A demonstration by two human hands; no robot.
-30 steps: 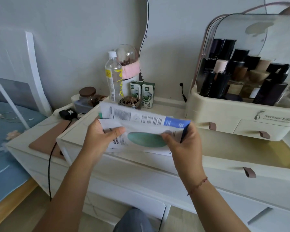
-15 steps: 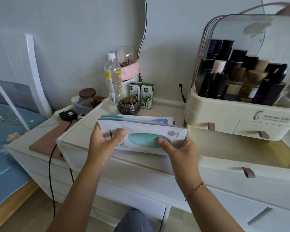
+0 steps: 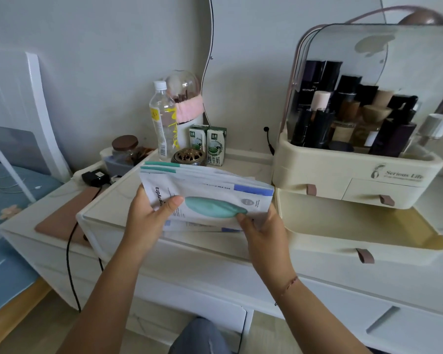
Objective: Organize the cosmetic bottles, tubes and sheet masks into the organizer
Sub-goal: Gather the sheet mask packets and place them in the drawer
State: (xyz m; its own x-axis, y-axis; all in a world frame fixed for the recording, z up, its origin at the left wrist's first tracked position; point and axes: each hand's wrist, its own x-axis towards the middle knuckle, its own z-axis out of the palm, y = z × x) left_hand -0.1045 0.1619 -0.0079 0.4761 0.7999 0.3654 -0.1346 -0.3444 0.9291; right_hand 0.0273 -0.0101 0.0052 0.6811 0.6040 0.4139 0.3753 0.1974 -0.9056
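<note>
Head view: the stack of sheet masks is held level between both hands above the front of the table. Its long axis runs side to side, from one set of fingers to the other. The left hand grips the left short end, thumb pressed on the top packet and the other fingers curled out of sight beneath. The right hand pinches the lower right corner the same way. The packets fan apart slightly at the far edge.

The organizer stands to the right of the right fingers, with dark cosmetic bottles already upright under its clear lid. Its bottom drawer is pulled open, just beside the right hand and a little lower. The drawer is also long side to side, so the stack likely needs only a sideways carry to the right and no turning. The right hand is the nearer one to lead.
</note>
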